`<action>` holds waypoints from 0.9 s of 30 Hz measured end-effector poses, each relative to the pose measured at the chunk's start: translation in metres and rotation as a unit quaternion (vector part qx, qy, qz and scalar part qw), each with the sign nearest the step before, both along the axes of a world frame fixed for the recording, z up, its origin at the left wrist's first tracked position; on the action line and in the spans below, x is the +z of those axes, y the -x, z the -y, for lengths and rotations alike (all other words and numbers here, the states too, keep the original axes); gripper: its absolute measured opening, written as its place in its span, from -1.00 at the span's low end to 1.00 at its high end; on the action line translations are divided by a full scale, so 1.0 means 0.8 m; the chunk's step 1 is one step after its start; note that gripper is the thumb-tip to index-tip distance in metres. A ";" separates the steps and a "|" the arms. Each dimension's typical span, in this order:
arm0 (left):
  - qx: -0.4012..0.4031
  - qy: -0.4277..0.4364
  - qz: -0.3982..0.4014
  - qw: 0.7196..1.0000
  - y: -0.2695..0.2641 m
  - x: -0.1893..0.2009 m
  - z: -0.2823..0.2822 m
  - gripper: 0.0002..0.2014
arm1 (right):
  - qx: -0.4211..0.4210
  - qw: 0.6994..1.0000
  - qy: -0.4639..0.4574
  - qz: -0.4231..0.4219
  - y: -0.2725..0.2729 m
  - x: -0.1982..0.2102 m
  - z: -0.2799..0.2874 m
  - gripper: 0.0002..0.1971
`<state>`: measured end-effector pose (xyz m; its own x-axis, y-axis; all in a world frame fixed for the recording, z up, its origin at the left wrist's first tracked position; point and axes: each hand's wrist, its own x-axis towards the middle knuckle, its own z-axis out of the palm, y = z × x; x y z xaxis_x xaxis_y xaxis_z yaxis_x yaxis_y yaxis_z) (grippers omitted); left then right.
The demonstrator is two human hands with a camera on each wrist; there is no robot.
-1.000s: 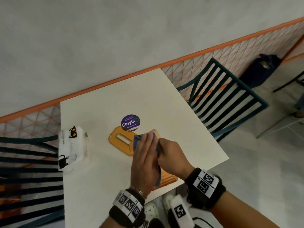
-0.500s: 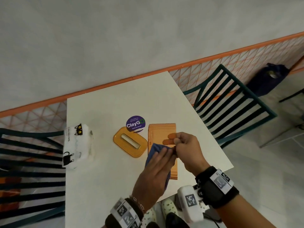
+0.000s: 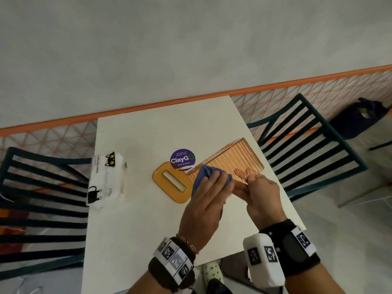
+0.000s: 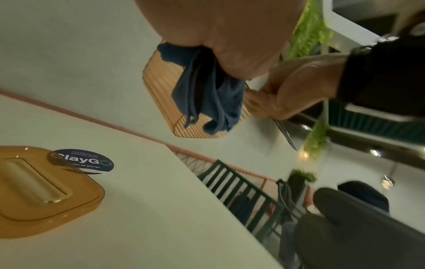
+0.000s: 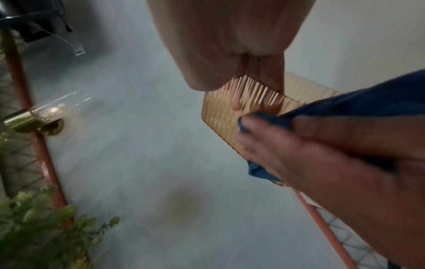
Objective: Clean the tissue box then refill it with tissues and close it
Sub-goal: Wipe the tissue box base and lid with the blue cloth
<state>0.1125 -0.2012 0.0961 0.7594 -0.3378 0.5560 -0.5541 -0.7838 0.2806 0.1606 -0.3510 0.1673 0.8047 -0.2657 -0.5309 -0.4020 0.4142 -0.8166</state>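
Note:
My right hand (image 3: 256, 189) pinches the near edge of the orange ribbed tissue box (image 3: 235, 160), which it holds tilted above the table. Its fingertips show through the translucent wall (image 5: 220, 116). My left hand (image 3: 207, 196) holds a bunched blue cloth (image 3: 203, 172) and presses it against the box's left side. In the left wrist view the cloth (image 4: 207, 94) hangs over the box (image 4: 161, 72). The orange lid (image 3: 180, 196) with its slot lies flat on the table, left of the box. A white tissue pack (image 3: 106, 179) with cat prints sits at the table's left edge.
The white table (image 3: 137, 230) carries a round purple sticker (image 3: 182, 159) just behind the lid. Dark green slatted chairs stand at the left (image 3: 42, 209) and right (image 3: 307, 149). An orange railing (image 3: 148, 107) runs behind the table.
The box has gone from lying flat to tilted up, its far end raised. My left hand with the cloth has shifted up along the box's left side.

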 end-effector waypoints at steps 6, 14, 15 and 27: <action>0.060 0.192 0.010 0.979 -0.015 0.034 0.027 -0.60 | -0.094 0.972 -0.215 -0.016 0.006 0.015 -0.017 -0.72; 0.106 0.439 -0.051 0.891 -0.038 0.090 0.024 -0.48 | -0.112 0.950 -0.290 -0.032 -0.001 0.039 -0.023 -0.66; 0.114 0.469 -0.075 0.873 -0.039 0.097 0.023 -0.49 | -0.104 0.954 -0.280 -0.028 0.000 0.041 -0.023 -0.65; 0.133 0.719 -0.297 0.614 -0.071 0.094 -0.018 -0.45 | -0.045 0.973 -0.215 0.066 0.011 0.051 -0.014 -0.69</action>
